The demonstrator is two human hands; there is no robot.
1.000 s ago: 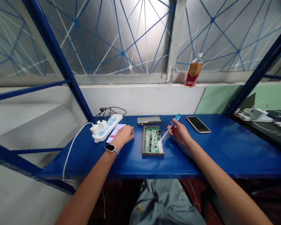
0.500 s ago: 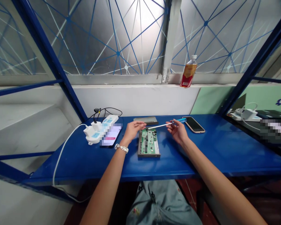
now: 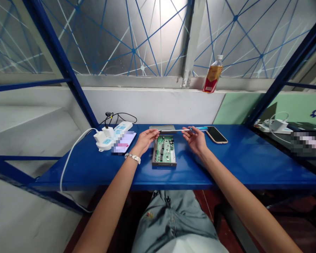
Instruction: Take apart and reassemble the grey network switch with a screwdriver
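Note:
My right hand [image 3: 196, 140] is shut on a blue-handled screwdriver [image 3: 184, 130], which lies level above the far end of the board. Its thin steel shaft points left. My left hand [image 3: 146, 140] reaches toward the shaft tip, and its fingertips are at or touching the tip. Below, a green circuit board [image 3: 164, 154] sits in an open grey metal case, between my hands and nearer me. A flat grey metal cover [image 3: 162, 127] lies behind it, partly hidden by the shaft. My left wrist wears a watch [image 3: 133, 158].
On the blue metal shelf [image 3: 186, 177] are a white power strip [image 3: 113, 135] with plugs and a white cable, a blurred device [image 3: 123, 142], and a phone [image 3: 216, 135]. A bottle [image 3: 212, 79] stands on the window ledge. Chargers [image 3: 277, 126] lie at right.
The screwdriver has swung from tilted over the board to level, its tip now at my left fingers. My left hand has moved right, away from the blurred device. The view has tilted slightly.

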